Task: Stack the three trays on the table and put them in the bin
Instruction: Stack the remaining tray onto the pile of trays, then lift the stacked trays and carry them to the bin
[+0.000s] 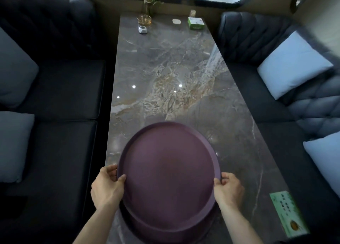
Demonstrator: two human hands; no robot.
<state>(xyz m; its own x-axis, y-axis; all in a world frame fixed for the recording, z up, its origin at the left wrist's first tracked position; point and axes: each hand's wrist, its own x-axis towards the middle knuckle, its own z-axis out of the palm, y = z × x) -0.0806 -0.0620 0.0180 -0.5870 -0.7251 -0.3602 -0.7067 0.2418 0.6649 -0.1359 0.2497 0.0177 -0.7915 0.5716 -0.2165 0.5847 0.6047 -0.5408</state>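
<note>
Both arms reach forward, the left hand (106, 185) and right hand (228, 187) gripping opposite rims of the purple trays (168, 172), thumbs on top. At least two stacked trays show, over the near table (165, 68) end.

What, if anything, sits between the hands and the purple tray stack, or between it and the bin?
Nothing: the left hand and right hand already grip the purple tray stack by its rim. No bin is in view, so that path cannot be judged.

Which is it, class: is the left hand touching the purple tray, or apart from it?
Touching. The head view shows the left hand gripping the purple tray at its left rim, thumb over the edge and fingers curled against the side.
</note>
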